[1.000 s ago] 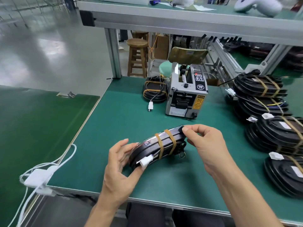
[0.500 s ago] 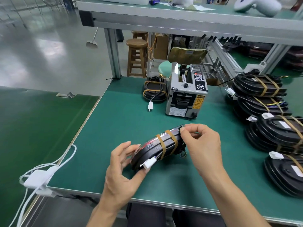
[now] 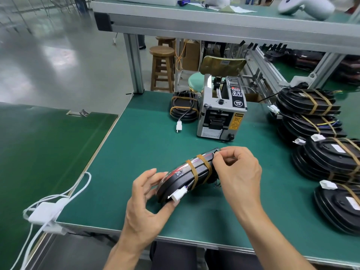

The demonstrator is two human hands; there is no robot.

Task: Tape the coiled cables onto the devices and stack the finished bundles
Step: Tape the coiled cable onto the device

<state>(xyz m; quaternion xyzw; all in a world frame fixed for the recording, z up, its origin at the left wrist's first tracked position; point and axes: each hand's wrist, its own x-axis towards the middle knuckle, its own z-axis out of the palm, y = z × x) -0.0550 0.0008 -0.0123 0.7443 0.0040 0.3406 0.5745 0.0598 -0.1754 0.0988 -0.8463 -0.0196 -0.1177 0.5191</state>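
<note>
Now pressing down tape ends on the flat black oval device with two tan tape bands (image 3: 191,173), held tilted above the green bench mat (image 3: 136,152): left hand (image 3: 145,199) cupping its near end, right hand (image 3: 236,172) pinching its far edge. Probably calling next for carrying it (bands already on) to the finished black bundles stacked at right (image 3: 319,133). Sitting behind on the mat: grey tape dispenser machine (image 3: 222,114) and another black banded device (image 3: 184,109); beyond, wooden stools (image 3: 162,67) standing on a glossy grey floor (image 3: 58,55).

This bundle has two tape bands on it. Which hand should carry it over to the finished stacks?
Right, probably. The right hand already pinches the device at its far end, and the stacks of finished bundles sit on the right side of the table. The left hand only steadies the near end.
</note>
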